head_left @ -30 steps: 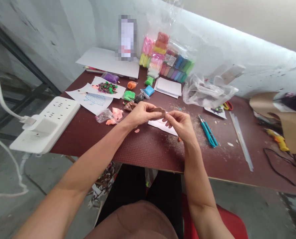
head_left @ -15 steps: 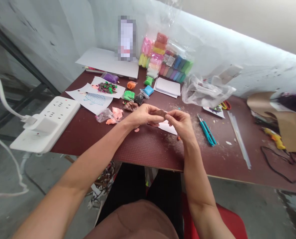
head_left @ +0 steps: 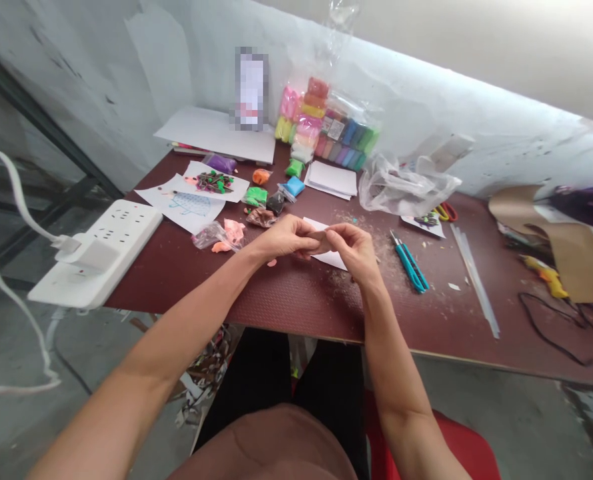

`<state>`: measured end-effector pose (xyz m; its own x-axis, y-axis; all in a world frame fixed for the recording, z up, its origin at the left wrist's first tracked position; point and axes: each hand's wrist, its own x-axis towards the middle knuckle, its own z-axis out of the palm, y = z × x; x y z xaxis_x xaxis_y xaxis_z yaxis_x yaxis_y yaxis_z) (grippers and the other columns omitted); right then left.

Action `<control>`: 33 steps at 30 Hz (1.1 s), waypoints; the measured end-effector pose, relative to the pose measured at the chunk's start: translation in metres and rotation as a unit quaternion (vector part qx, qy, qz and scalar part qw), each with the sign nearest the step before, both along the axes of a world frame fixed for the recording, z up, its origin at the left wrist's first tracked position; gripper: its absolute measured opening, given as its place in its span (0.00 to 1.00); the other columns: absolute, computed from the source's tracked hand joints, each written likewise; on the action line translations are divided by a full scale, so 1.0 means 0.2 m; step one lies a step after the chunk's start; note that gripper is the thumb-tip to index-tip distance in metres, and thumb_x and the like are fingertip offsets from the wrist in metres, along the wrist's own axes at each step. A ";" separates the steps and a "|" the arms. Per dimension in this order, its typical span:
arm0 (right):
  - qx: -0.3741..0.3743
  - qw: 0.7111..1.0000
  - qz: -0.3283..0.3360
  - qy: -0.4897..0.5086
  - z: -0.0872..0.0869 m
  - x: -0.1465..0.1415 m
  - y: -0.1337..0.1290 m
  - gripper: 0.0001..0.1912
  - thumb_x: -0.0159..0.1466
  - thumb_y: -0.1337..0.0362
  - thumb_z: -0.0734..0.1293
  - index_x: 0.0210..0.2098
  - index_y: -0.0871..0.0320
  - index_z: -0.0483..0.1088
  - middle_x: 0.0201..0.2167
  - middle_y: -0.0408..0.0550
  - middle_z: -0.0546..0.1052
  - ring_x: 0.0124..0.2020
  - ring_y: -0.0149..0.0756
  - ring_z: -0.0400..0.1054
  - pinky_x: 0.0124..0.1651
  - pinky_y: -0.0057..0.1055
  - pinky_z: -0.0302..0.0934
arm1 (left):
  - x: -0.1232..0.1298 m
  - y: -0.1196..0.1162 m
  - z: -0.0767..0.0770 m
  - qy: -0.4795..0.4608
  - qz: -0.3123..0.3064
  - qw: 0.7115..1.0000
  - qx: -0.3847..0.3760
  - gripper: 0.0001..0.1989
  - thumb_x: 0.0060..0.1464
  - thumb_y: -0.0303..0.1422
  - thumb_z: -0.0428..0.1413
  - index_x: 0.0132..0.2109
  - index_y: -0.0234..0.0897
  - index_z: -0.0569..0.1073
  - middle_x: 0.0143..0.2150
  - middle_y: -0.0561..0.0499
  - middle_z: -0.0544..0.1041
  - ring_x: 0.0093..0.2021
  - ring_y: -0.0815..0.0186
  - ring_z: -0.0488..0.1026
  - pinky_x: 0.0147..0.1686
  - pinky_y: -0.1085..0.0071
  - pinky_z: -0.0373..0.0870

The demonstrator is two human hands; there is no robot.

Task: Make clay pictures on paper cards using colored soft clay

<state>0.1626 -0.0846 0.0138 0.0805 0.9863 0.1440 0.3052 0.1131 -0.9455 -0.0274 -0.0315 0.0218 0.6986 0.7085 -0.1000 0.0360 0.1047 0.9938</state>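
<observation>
Left hand (head_left: pixel 282 238) and right hand (head_left: pixel 352 252) pinch something their fingers hide.

A dark maroon tabletop (head_left: pixel 286 313) with a fine dimpled pattern. At the far edge, a clear bag of clay packs (head_left: pixel 321 123) in pink, orange, yellow, blue and green. To the left, a white sheet (head_left: pixel 151 197) with a blue dotted drawing. Centre, plain white paper (head_left: pixel 334 260); right, a teal cutter (head_left: pixel 409 267).
</observation>
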 end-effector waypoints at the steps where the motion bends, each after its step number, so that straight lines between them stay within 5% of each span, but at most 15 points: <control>1: -0.001 1.000 0.002 0.001 0.00 0.00 0.00 0.19 0.60 0.46 0.74 0.31 0.56 0.76 0.28 0.46 0.80 0.32 0.35 0.73 0.38 0.33 0.68 | 0.00 0.00 0.00 -0.001 -0.003 1.000 0.004 0.05 0.52 0.27 0.63 0.28 0.30 0.78 0.23 0.52 0.76 0.24 0.73 0.70 0.27 0.77 0.65; 7: 0.023 0.999 -0.034 -0.015 -0.01 0.02 0.00 0.18 0.60 0.47 0.72 0.28 0.56 0.72 0.25 0.43 0.75 0.28 0.32 0.67 0.35 0.31 0.64 | 0.02 0.00 -0.03 -0.041 0.034 0.998 -0.021 0.11 0.45 0.25 0.67 0.39 0.30 0.81 0.26 0.53 0.78 0.25 0.72 0.73 0.27 0.77 0.67; 17: 0.004 0.999 -0.017 0.028 -0.02 0.03 0.01 0.25 0.62 0.39 0.71 0.41 0.55 0.76 0.34 0.46 0.79 0.33 0.34 0.72 0.36 0.32 0.68 | 0.02 0.02 -0.04 -0.043 0.119 0.992 -0.014 0.12 0.47 0.21 0.64 0.41 0.29 0.80 0.28 0.53 0.79 0.26 0.73 0.73 0.30 0.75 0.71; 20: 0.003 1.000 -0.008 0.009 -0.03 0.04 0.01 0.24 0.60 0.40 0.73 0.35 0.55 0.75 0.30 0.45 0.78 0.32 0.34 0.71 0.37 0.32 0.67 | 0.02 0.02 -0.05 -0.049 0.141 0.989 -0.010 0.14 0.45 0.19 0.65 0.41 0.30 0.78 0.28 0.54 0.79 0.27 0.72 0.74 0.30 0.75 0.71; 24: 0.001 1.000 -0.018 -0.006 -0.03 0.05 0.01 0.22 0.61 0.42 0.72 0.31 0.55 0.73 0.27 0.44 0.76 0.30 0.33 0.70 0.36 0.32 0.67 | 0.03 0.02 -0.04 -0.053 0.142 0.988 -0.013 0.10 0.48 0.22 0.66 0.39 0.30 0.78 0.27 0.52 0.79 0.27 0.71 0.76 0.30 0.75 0.71; 30: 0.036 0.999 -0.005 0.012 -0.02 0.02 0.00 0.19 0.62 0.47 0.73 0.45 0.53 0.79 0.43 0.50 0.83 0.42 0.38 0.76 0.46 0.36 0.70 | 0.03 0.01 -0.03 -0.031 0.129 0.991 -0.003 0.10 0.49 0.23 0.65 0.41 0.29 0.80 0.26 0.52 0.80 0.25 0.71 0.75 0.29 0.74 0.70; 33: 0.029 1.000 0.009 -0.002 -0.03 0.00 0.00 0.16 0.62 0.49 0.74 0.41 0.54 0.80 0.38 0.48 0.83 0.38 0.37 0.75 0.43 0.35 0.70 | 0.03 0.00 -0.04 -0.033 0.129 0.991 0.011 0.13 0.46 0.23 0.66 0.42 0.30 0.79 0.28 0.52 0.81 0.28 0.71 0.76 0.31 0.75 0.71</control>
<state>0.1635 -0.0850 0.0083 0.0626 0.9776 0.2009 0.3062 0.1728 -0.9362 -0.0215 -0.0306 0.0130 0.4976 0.8664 -0.0417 -0.0547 0.0793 0.9953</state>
